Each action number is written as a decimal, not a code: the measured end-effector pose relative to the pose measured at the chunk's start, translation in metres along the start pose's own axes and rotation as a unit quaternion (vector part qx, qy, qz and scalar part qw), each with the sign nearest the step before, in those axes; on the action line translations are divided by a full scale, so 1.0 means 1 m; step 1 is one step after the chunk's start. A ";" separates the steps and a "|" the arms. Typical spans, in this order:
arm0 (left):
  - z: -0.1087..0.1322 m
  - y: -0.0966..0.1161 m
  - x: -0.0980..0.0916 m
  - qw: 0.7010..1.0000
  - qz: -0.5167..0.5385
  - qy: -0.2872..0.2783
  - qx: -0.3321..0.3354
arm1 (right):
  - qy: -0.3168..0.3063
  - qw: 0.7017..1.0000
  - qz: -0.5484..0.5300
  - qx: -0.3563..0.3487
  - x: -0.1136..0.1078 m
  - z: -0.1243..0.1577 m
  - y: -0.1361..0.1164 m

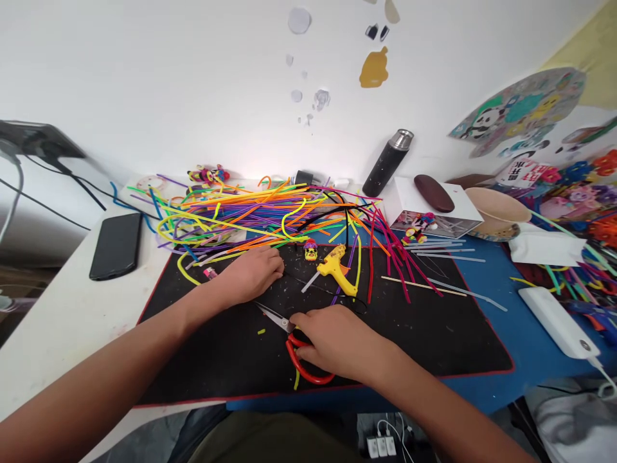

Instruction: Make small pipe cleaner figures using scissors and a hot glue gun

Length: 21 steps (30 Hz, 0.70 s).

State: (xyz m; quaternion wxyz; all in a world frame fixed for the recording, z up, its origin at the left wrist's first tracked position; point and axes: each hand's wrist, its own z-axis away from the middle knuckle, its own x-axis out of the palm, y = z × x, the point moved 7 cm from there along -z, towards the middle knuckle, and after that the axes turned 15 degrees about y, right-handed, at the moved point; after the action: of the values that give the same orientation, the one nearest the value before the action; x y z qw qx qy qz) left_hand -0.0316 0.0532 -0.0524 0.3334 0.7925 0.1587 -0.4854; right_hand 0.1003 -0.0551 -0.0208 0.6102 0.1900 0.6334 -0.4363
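My right hand (340, 337) grips a pair of scissors (299, 361) by their red handles, low over the front of the black mat (414, 334). The blades reach left, under my left hand (253, 273). Its fingers are curled together, and whatever they pinch is hidden. A small yellow piece (261, 332) lies below the blades. Behind my hands rest a yellow glue gun (337, 270), with a clear glue stick at one end, and a small yellow figure head (311, 249) with a red and purple top.
A heap of colourful pipe cleaners (250, 215) spreads along the back. A phone (116, 246) lies at the left. A black flask (388, 163), a white box (429, 206) and a bowl (499, 209) stand back right. A white power bank (559, 321) sits at the right edge.
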 end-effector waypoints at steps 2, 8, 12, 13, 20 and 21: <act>0.001 -0.004 -0.008 0.998 0.047 0.023 -0.042 | 0.002 1.000 -0.008 0.006 -0.002 0.001 0.002; 0.000 -0.028 -0.016 0.943 0.199 0.084 -0.252 | 0.096 0.989 -0.103 0.054 -0.013 -0.001 0.016; -0.007 -0.032 -0.006 0.853 0.366 0.141 -0.345 | 0.209 0.921 -0.295 0.148 -0.010 -0.015 0.042; -0.008 -0.031 -0.003 0.830 0.397 0.149 -0.362 | 0.236 0.893 -0.346 0.166 -0.008 -0.020 0.049; 0.000 -0.017 0.003 0.765 0.477 0.199 -0.384 | 0.361 0.773 -0.482 0.200 -0.012 -0.047 0.070; 0.001 -0.015 0.002 0.764 0.481 0.205 -0.378 | 0.371 0.765 -0.487 0.199 -0.015 -0.050 0.070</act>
State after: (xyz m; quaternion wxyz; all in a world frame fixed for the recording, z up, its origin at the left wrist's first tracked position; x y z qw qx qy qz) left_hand -0.0399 0.0636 -0.0602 0.7552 0.6553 -0.0082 0.0126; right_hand 0.1268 0.0267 -0.0354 -0.0183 0.1207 0.7171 -0.6861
